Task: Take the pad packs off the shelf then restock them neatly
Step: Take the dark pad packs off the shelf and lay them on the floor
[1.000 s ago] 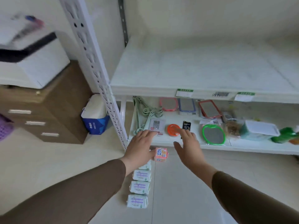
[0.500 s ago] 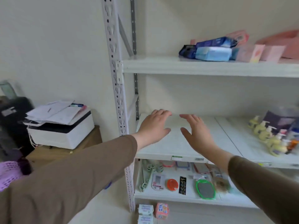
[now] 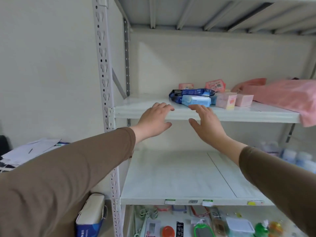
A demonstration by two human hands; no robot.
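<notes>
Both hands higher now than half second ago, up from middle shelf to upper shelf (image 3: 239, 115) edge. Left hand (image 3: 154, 119) wide, holds nothing, fingers at shelf lip. Right hand (image 3: 206, 123) wide, holds nothing. Blue pad packs (image 3: 195, 98) lie just past right hand fingertips, long side left-right. Right hand nearer. Pink boxes (image 3: 225, 100) touch packs on right; bare shelf past left hand.
</notes>
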